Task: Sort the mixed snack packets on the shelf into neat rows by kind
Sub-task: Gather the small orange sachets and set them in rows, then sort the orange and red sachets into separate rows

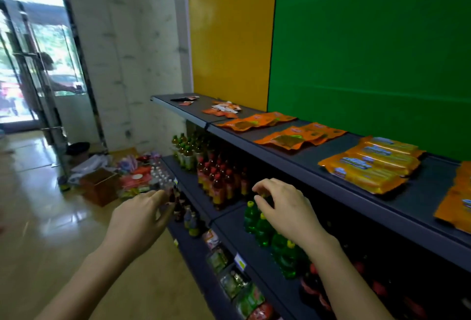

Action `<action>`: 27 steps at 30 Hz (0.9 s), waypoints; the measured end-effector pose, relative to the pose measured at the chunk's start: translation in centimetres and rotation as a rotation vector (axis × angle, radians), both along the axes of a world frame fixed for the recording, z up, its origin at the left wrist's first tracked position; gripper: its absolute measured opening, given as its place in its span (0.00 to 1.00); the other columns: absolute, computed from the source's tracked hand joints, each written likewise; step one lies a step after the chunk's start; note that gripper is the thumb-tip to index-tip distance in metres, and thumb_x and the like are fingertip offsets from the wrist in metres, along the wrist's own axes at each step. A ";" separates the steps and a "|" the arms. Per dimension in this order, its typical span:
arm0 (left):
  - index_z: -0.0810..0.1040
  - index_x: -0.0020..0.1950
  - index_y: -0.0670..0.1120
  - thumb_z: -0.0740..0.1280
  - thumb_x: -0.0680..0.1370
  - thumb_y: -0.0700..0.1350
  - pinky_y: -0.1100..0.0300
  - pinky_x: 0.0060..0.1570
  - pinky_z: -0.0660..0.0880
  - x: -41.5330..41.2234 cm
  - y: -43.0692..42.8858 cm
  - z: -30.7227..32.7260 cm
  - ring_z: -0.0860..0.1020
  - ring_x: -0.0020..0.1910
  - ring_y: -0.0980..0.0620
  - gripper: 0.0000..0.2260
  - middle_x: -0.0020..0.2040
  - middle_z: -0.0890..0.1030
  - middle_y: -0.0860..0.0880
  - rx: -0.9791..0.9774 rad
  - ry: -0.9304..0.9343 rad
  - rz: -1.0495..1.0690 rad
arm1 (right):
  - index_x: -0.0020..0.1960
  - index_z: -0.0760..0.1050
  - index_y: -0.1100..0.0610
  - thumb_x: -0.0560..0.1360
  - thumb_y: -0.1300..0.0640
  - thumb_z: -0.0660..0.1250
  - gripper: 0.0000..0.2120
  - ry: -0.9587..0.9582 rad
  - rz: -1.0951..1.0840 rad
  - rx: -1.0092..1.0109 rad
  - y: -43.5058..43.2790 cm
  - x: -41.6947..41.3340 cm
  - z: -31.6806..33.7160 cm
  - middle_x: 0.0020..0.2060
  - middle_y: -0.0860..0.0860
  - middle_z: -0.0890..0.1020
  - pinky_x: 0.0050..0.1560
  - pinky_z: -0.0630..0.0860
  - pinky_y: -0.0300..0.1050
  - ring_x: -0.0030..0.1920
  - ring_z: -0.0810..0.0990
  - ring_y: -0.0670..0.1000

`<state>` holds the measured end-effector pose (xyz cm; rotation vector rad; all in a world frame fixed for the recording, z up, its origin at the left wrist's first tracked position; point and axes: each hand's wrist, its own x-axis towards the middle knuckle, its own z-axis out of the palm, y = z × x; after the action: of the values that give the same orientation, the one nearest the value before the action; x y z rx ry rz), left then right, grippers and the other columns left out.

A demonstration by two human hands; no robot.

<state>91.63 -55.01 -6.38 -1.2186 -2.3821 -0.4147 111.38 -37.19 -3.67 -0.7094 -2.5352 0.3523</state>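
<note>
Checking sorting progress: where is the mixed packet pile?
Head view: the mixed pile lies at the far left end of the top shelf, before the yellow panel.

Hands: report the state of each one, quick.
Left hand: open, fingers relaxed, holding nothing.
Right hand: fingers curled above the green plastic bottles; cannot tell if pinching anything.

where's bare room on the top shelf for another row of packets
Bare strips lie between the orange packets and the yellow packs, and along the top shelf's front edge. The far-end sachet pile is cluttered; bottles pack the shelves below.
</note>
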 end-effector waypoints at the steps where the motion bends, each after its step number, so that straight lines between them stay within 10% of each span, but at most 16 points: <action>1: 0.78 0.46 0.48 0.63 0.76 0.53 0.56 0.34 0.76 -1.2 0.1 -0.1 0.81 0.43 0.49 0.10 0.44 0.82 0.51 0.007 -0.009 0.007 | 0.60 0.72 0.47 0.79 0.48 0.57 0.12 -0.002 0.006 0.006 0.3 -1.5 0.0 0.58 0.42 0.76 0.49 0.73 0.42 0.57 0.75 0.46; 27: 0.77 0.52 0.52 0.61 0.77 0.57 0.64 0.37 0.72 -40.1 12.9 -2.3 0.80 0.46 0.56 0.11 0.47 0.81 0.55 0.039 -0.110 0.114 | 0.61 0.72 0.46 0.81 0.51 0.54 0.13 -0.022 0.094 0.000 15.9 -43.7 -0.4 0.59 0.40 0.76 0.50 0.70 0.40 0.59 0.75 0.45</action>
<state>51.51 -42.10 -8.66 -1.0623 -2.5097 -0.5014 67.70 -21.24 -4.11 -0.5982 -2.5949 0.3779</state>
